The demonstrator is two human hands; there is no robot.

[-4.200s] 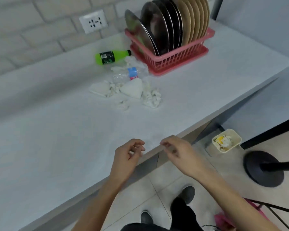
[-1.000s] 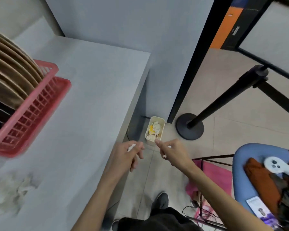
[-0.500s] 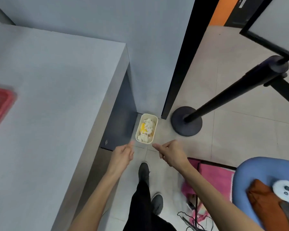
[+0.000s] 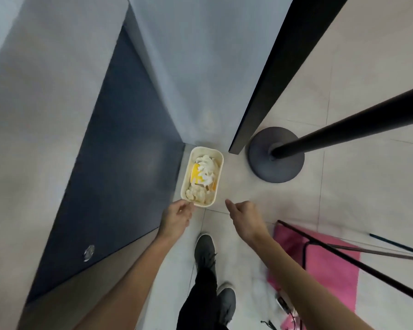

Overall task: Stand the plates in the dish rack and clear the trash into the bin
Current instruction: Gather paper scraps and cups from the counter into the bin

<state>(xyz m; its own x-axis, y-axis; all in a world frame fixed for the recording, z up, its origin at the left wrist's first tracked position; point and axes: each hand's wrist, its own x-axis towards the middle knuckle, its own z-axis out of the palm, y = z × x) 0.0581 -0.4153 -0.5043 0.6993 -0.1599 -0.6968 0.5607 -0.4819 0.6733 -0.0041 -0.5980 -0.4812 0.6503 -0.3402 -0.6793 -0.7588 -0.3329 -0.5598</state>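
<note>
Head view, straight down onto a tiled floor beside a counter.

Small cream rectangular bin (image 4: 220, 167) on the tiles, tucked into the corner between the counter's dark side panel (image 4: 119, 151) and the grey wall (image 4: 200, 67). Long axis near to far, leaning slightly right at the far end. Inside: crumpled white tissue (image 4: 206, 166) heaped toward the far end, a yellow scrap (image 4: 196, 177) at the left, paler wads (image 4: 197, 192) at the near end. Filled close to the rim.

Left hand (image 4: 177, 219) at the bin's near-left corner, back of the hand up, fingers curled under; overlaps the rim in the picture, contact unclear. Right hand (image 4: 246, 217) near-right of the bin and apart from it, fingers curled in, one digit stretched toward the bin. Impossible to tell whether either hand pinches any trash: palms hidden.

Bin opening just beyond both hands, far-right of the left fingers, far-left of the right. Left hand nearer.

Probably the drop step of clearing trash. Calls for a short reach forward over the opening before letting go, with more leftward travel for the right hand. Risk: light scraps sliding off the heap onto the tiles.

Black stanchion base (image 4: 275, 154) right of the bin. Grey shoe (image 4: 204, 246) near, pink mat (image 4: 320, 270) near right. Dish rack and plates out of view.
</note>
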